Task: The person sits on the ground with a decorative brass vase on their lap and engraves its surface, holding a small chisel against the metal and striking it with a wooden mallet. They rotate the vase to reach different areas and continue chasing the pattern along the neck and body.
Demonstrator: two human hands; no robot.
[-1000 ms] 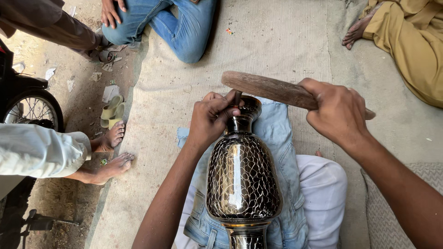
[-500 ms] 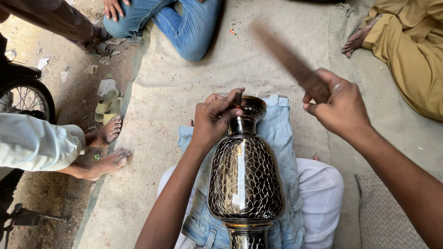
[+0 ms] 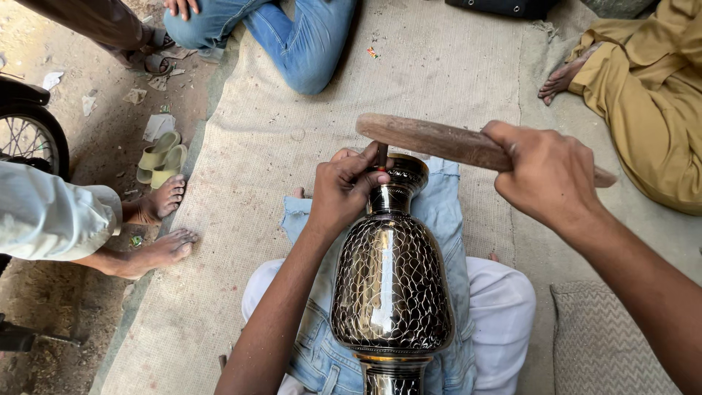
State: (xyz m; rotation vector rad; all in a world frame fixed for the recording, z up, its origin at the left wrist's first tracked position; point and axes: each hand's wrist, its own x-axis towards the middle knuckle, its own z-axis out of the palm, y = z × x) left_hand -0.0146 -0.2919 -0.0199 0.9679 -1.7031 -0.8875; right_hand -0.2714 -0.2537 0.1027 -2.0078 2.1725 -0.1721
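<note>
While the metal vase [image 3: 391,292] is laid lengthwise across the lap on a piece of blue denim cloth [image 3: 446,219], its neck is pointed away from the body. A thin chisel [image 3: 382,156] is pinched between the fingertips of the left hand [image 3: 344,186], with its lower end set against the rim of the vase. A wooden mallet [image 3: 431,139] is gripped in the closed right hand [image 3: 545,172], and its far end is positioned directly on top of the chisel. A woven mat [image 3: 256,146] is spread beneath. Two yellow sandals [image 3: 162,156] are seen at the mat's left edge, near the bare feet [image 3: 157,223] of another person.
</note>
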